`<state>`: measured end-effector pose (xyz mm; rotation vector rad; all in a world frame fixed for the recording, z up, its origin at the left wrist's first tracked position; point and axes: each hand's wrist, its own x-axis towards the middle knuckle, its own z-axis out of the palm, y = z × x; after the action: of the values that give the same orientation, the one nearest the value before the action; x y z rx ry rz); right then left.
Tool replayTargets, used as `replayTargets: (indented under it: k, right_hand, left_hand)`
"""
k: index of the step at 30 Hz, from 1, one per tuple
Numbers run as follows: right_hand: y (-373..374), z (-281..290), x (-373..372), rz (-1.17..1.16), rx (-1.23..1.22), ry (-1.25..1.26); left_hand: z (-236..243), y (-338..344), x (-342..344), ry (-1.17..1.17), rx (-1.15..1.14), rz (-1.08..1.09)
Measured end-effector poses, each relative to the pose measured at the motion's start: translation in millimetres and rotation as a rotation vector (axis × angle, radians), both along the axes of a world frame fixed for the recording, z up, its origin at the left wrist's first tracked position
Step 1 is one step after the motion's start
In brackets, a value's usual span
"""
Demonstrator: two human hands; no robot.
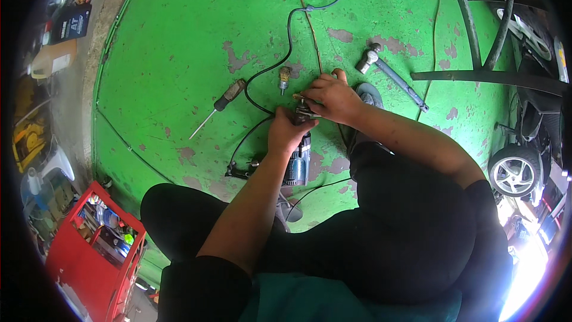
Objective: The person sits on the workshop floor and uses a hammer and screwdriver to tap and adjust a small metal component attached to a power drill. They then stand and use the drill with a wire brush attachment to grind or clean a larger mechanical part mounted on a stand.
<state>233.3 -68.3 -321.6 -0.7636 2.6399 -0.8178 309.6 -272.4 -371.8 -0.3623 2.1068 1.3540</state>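
- Tool (296, 170), one, teal-bodied, was on the green floor (196, 42) in front of the crouching person in the head view, its metal head (304, 113) pointing away from them, between both hands.
- Left hand (287, 133), one of two, was curled narrow about that head, thumb across the near side, apparently bracing it.
- Right hand (332, 99) came over the far side, fingers bent and bunched at the head; from where I stood I could not tell whether they gripped it or pinched some small part.
- Close finger work on the head seemed to be the step in hand, with the body left alone.
- Next, as I judged it, the left hand needed to stay firm while the right fingertips worked precisely; the cramped grip could easily have let a small part slip.
- One tan-and-metal fitting (284, 80) lay just beyond the hands, its shank toward the person.
- One screwdriver (223, 102) lay to the left, its handle close beside the dark cord (289, 36).
- One hammer (390, 76) lay to the right, past the one shoe (370, 94) that showed clearly.
- One black bracket (238, 173) sat just left of the tool; its use I could not make out.
- Farther off stood one red frame (89, 250) at left and one motorbike (541, 128) at right.
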Motion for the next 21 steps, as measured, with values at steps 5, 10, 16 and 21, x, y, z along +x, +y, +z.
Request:
replayTargets:
  k: [5, 10, 16, 21]
  right_hand:
    - [1, -3, 2, -0.011, 0.005, -0.007]
    - [-2, 0, 0, 0.0, 0.005, -0.008]
    - [3, -4, 2, -0.002, 0.026, -0.059]
    - [0, 1, 0, 0.007, 0.004, -0.052]
  left_hand:
    - [2, -7, -6, -0.187, 0.104, 0.016]
    - [4, -11, -9, -0.13, 0.057, -0.031]
    - [26, 4, -17, -0.143, -0.059, -0.066]
    - [2, -14, -10, -0.196, 0.141, 0.019]
